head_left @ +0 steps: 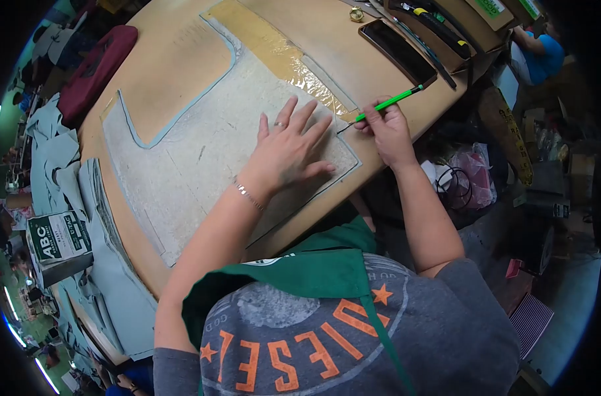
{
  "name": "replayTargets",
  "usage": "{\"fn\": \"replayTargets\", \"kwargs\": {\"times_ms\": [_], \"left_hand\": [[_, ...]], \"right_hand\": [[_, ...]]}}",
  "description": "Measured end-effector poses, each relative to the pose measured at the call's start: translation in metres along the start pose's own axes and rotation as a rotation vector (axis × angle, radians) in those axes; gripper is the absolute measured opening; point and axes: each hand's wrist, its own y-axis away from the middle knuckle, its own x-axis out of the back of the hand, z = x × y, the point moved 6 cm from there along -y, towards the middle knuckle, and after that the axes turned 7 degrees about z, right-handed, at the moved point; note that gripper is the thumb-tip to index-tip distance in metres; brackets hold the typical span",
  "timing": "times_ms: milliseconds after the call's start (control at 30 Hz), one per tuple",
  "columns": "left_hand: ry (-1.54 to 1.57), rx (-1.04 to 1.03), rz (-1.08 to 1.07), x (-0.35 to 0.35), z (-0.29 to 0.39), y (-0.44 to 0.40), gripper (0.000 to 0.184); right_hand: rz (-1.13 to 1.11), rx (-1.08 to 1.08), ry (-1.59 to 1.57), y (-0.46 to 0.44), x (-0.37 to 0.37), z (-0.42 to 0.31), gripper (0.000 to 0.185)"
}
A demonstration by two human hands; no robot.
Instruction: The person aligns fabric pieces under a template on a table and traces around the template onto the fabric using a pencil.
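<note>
A large greyish pattern piece (188, 158) lies flat on the tan table (162, 59), with blue-grey material showing along its curved edge. My left hand (289, 146) rests on the pattern with its fingers spread and nothing in it. At the pattern's right edge, my right hand (388, 129) holds a green pen (393, 100), its dark tip touching or very near the edge. Shiny yellow tape (274, 49) covers the pattern's upper part, beside a narrow strip (330, 82).
A dark phone-like tray (398, 51) and a gold watch (356, 14) lie at the upper right. Stacked blue-grey material (115, 264) and an ABC box (59, 244) are at left, near a maroon item (99, 72). Another person (545, 56) is at the far right.
</note>
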Motion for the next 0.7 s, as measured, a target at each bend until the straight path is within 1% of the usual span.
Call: {"fn": "replayTargets", "kwargs": {"times_ms": [67,100,200,233,333,433,533,567,667,700], "left_hand": [[-0.013,0.011,-0.004,-0.01,0.002,-0.014,0.078],[-0.026,0.012,0.027,-0.017,0.001,-0.017,0.082],[-0.027,0.056,0.017,-0.02,0.003,-0.018,0.083],[-0.025,0.06,0.011,-0.021,0.003,-0.018,0.083],[-0.021,0.071,0.004,-0.021,0.001,-0.02,0.084],[-0.016,0.073,0.002,-0.021,0.0,-0.021,0.084],[-0.007,0.083,-0.002,-0.022,-0.001,-0.021,0.084],[-0.007,0.085,-0.003,-0.022,-0.001,-0.02,0.084],[-0.005,0.084,-0.004,-0.023,-0.001,-0.021,0.085],[-0.006,0.084,-0.003,-0.022,-0.001,-0.021,0.085]], "right_hand": [[-0.028,0.017,0.013,0.002,-0.001,0.002,0.012],[-0.045,0.023,0.019,0.003,-0.002,0.003,0.011],[-0.119,0.163,0.196,0.005,-0.008,0.003,0.012],[-0.148,0.181,0.191,0.007,-0.013,0.003,0.014],[-0.157,0.319,0.483,0.011,-0.02,-0.013,0.014],[-0.152,0.266,0.371,-0.003,-0.008,-0.005,0.014],[-0.109,0.334,0.471,0.003,-0.011,-0.013,0.013],[-0.167,0.268,0.467,0.007,-0.018,-0.014,0.012],[-0.223,0.511,0.502,0.014,-0.036,-0.025,0.011],[-0.212,0.434,0.469,0.009,-0.03,-0.021,0.011]]}}
